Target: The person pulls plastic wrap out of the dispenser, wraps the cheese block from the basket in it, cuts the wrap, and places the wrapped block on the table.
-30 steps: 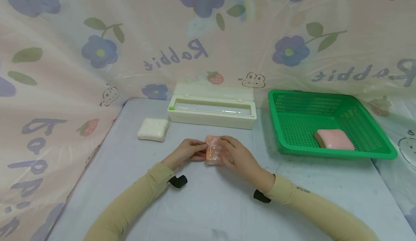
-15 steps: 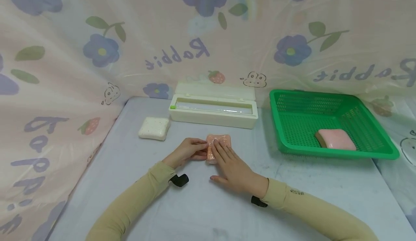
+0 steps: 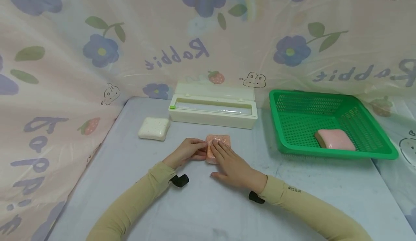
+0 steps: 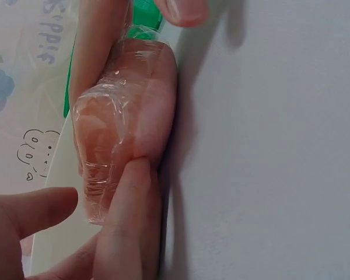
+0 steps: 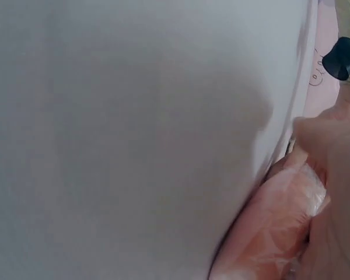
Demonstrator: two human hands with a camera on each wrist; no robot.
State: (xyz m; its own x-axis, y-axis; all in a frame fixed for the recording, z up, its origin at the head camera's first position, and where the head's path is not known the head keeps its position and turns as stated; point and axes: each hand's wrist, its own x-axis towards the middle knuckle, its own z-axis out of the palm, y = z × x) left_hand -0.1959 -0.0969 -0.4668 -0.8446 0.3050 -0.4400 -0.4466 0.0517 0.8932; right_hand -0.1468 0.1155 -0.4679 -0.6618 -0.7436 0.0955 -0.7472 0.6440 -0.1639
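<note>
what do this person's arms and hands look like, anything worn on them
The left sleeve and right sleeve are both long, beige and plain-looking, except for small dark lettering near the right cuff, too blurred to read. A stubby black piece shows at each wrist. The left hand and right hand wear no gloves.

mirrored "rabbit" lettering [image 3: 175, 54] repeats across the flowered backdrop [image 3: 234, 48].

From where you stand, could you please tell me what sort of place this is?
Probably a staged tabletop workspace: a flower-printed backdrop hangs behind a pale table bearing a green basket.
</note>
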